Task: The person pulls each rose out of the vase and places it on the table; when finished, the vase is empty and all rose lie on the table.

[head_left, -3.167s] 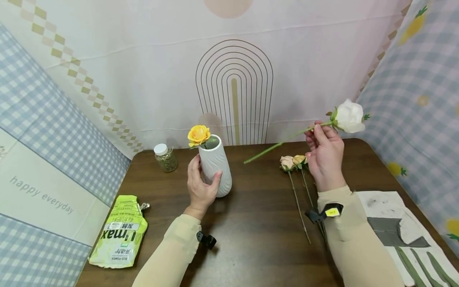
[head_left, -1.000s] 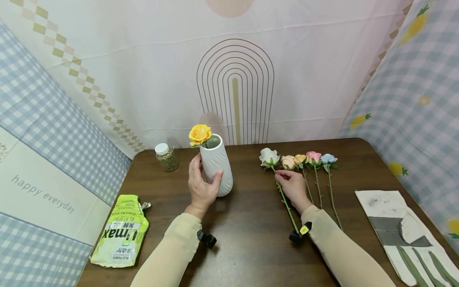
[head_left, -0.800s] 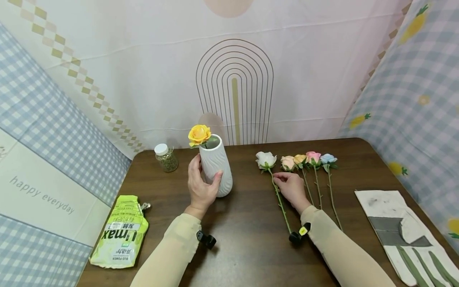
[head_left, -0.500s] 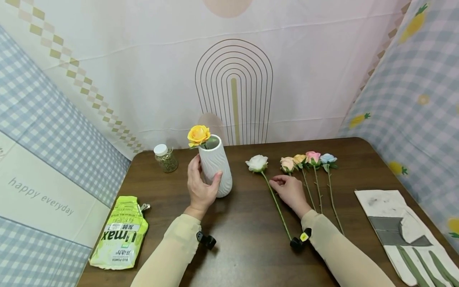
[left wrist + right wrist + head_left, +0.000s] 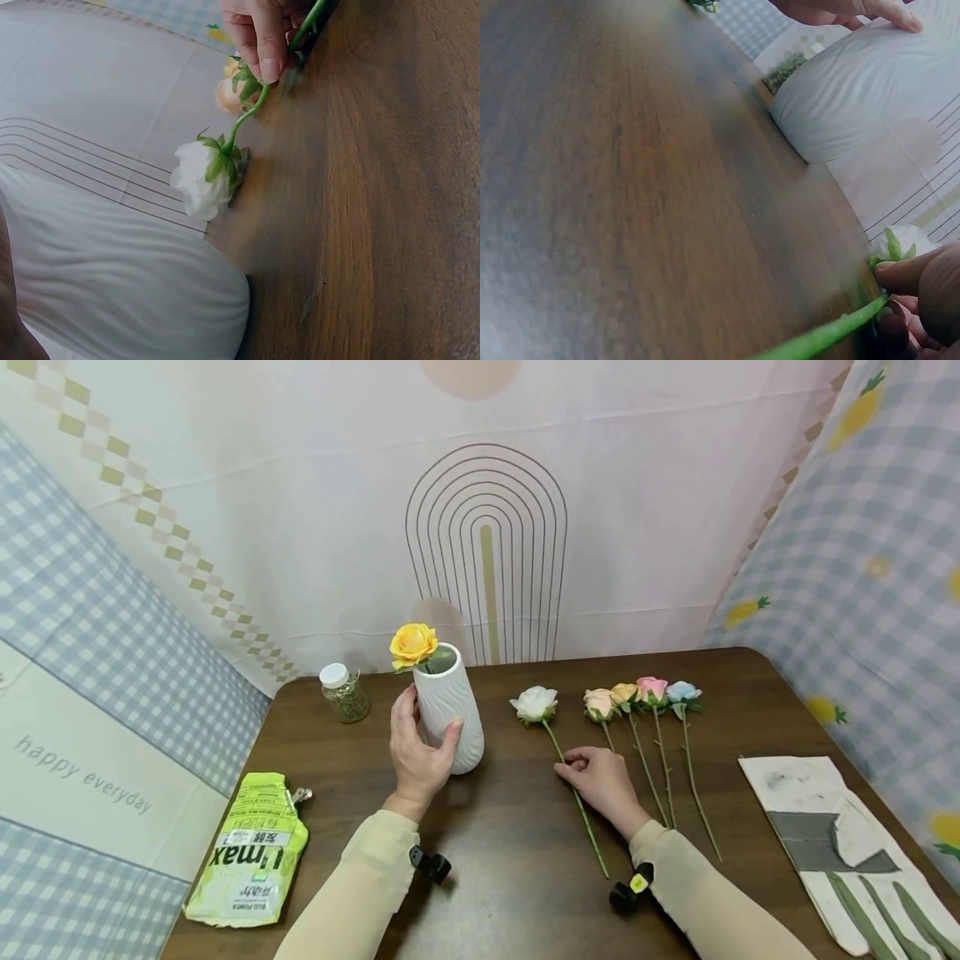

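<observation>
My left hand [image 5: 422,758] grips the white ribbed vase [image 5: 452,714] around its side, thumb at the front. A yellow rose [image 5: 414,645] leans out of the vase's mouth to the left. In the head view my right hand [image 5: 603,781] pinches the green stem of a white rose [image 5: 536,703], which lies slantwise on the table. The left wrist view shows the same white rose [image 5: 202,180] and the right fingertips [image 5: 271,69] on its stem. In the right wrist view the stem [image 5: 825,335] runs from under the thumb, and part of the bloom is hidden.
Peach [image 5: 599,703], orange [image 5: 623,694], pink [image 5: 652,689] and blue [image 5: 682,692] roses lie side by side right of the white one. A glove [image 5: 810,835] lies at the right edge. A lidded jar [image 5: 345,693] and a green bag [image 5: 251,852] are at left.
The white rose, earlier held in the air at the right, came down onto the table and moved left of the other roses. My right hand then slid down its stem. My left hand stayed put.
</observation>
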`<state>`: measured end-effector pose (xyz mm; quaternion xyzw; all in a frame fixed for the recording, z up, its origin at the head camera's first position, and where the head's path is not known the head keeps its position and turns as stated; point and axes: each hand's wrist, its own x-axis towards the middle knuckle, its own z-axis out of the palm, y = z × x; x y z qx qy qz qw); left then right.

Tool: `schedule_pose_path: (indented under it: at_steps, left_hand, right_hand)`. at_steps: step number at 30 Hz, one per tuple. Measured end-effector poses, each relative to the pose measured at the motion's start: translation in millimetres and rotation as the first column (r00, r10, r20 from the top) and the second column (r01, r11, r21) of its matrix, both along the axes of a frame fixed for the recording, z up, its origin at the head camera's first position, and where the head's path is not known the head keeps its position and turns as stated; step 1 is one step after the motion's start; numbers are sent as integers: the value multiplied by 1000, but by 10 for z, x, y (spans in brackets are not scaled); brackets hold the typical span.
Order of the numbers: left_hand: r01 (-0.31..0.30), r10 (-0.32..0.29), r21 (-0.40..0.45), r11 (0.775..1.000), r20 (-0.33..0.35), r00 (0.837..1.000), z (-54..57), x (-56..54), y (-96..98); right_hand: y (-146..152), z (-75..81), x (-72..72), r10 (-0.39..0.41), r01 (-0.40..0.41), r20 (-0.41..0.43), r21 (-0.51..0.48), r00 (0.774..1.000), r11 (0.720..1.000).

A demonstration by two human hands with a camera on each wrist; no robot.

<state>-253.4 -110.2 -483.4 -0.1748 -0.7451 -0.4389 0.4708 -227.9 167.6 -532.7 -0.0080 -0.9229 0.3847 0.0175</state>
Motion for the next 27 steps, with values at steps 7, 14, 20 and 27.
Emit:
schedule_pose_path:
  at_steps: [7,14,20,27]
  left_hand:
    - [-5,5,-4,1000,5,1000,-1,8,6]
    - [-5,5,-2,1000,17,1000,-8,10,-3]
    - [-8,8,-8,1000,22,1000,-15,10,-2]
    - [-19,19,-9,1000,15,1000,-7,9,9]
  right_hand:
    - [98,-13,15,-55,54,-37,-31,998,998]
    - [243,21,0,-96,94,-71,-40,993,995]
    - [306,46,5,-107,106,-78,-14,991,994]
    - [320,31,15,-95,95,-82,-6,992,995]
